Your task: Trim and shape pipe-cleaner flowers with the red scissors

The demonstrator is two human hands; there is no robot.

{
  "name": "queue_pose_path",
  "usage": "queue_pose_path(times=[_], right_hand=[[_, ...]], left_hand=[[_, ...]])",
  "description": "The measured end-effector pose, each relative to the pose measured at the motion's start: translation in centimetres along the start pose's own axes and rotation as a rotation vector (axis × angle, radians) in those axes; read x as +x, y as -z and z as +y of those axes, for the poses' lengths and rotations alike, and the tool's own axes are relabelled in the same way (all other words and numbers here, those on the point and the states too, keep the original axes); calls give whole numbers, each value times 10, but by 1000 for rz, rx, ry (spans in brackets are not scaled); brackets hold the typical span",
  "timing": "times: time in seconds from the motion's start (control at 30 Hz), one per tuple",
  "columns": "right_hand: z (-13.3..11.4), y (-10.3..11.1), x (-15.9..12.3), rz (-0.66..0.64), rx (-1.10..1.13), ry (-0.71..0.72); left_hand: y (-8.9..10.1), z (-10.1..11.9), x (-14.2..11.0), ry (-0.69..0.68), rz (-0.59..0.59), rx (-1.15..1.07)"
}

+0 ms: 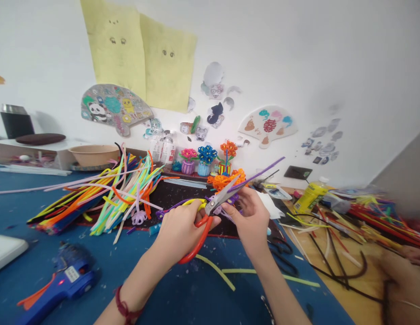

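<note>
Maroon bracelet (126, 308) nearest; left hand (181, 225) wrapped round orange-handled scissors (212, 206); right hand (253, 217) pinching a purple pipe cleaner (264, 170)

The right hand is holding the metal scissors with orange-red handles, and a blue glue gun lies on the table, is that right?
Wrong hand: the head view shows the left hand holding the scissors. The glue gun is as you said.

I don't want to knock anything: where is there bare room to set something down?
Mostly bare blue tabletop lies between the glue gun and the left forearm, and between it and the right forearm, below the yellow-green strips. It's crowded at the piled stems at left and the strewn wooden surface at right.
</note>
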State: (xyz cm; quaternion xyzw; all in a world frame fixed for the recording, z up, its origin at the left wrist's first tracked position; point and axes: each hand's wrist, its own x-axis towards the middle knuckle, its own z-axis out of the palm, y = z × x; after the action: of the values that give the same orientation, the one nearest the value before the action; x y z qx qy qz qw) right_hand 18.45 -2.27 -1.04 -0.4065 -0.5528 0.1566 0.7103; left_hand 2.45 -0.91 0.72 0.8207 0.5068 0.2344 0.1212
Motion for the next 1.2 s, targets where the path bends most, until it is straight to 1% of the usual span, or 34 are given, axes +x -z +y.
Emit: queue_pose_path(times=[0.13, 0.5, 0.77, 1.07, 1.2], right_hand=[[1, 1, 0, -5, -4, 12], [4, 1, -1, -40, -22, -1], [4, 2, 0, -27, -50, 14], [8, 3, 1, -38, -71, 34], [6, 3, 1, -32, -75, 23]], left_hand=[[-3, -1, 0, 30, 33, 13], [-4, -1, -1, 27, 17, 1], [-5, -2, 2, 11, 22, 51], [2, -1, 0, 49, 5, 92], [1, -3, 0, 53, 10, 92]])
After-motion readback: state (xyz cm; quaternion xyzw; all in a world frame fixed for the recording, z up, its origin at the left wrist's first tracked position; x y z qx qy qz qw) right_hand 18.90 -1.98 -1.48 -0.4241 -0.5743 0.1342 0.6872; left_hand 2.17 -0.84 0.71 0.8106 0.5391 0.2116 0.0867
